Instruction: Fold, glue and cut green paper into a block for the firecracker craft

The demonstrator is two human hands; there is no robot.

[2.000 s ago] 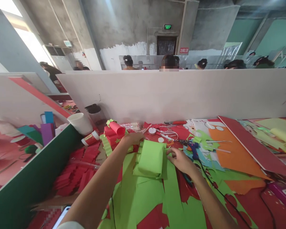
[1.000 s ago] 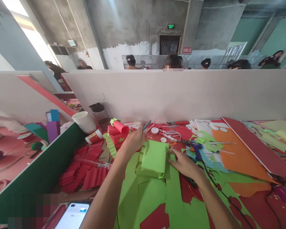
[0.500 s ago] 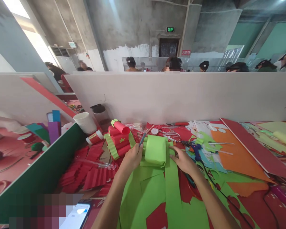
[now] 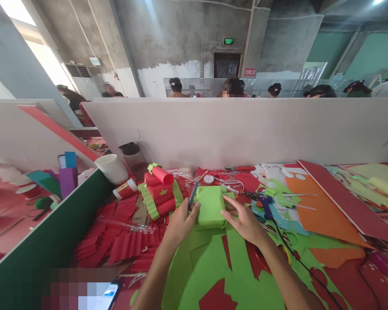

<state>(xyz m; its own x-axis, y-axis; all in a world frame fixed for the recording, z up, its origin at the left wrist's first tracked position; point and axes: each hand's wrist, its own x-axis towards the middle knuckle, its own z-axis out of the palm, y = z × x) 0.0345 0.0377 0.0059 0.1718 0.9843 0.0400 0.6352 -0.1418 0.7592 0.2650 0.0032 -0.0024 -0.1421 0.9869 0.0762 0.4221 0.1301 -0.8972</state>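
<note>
Right hand (image 4: 244, 220) shifted against green packet (image 4: 211, 207); sign (image 4: 228, 41): "EXIT".

Cut paper (image 4: 255, 288), a glue gun (image 4: 267, 206) and a bare concrete wall (image 4: 177, 38) mark a craft workshop.

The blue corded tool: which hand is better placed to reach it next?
Probably the right hand: it is nearer the blue corded tool, while the left hand holds a grey stick.

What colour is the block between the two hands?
The block is plain light green where it shows, seen best in the head view.
</note>
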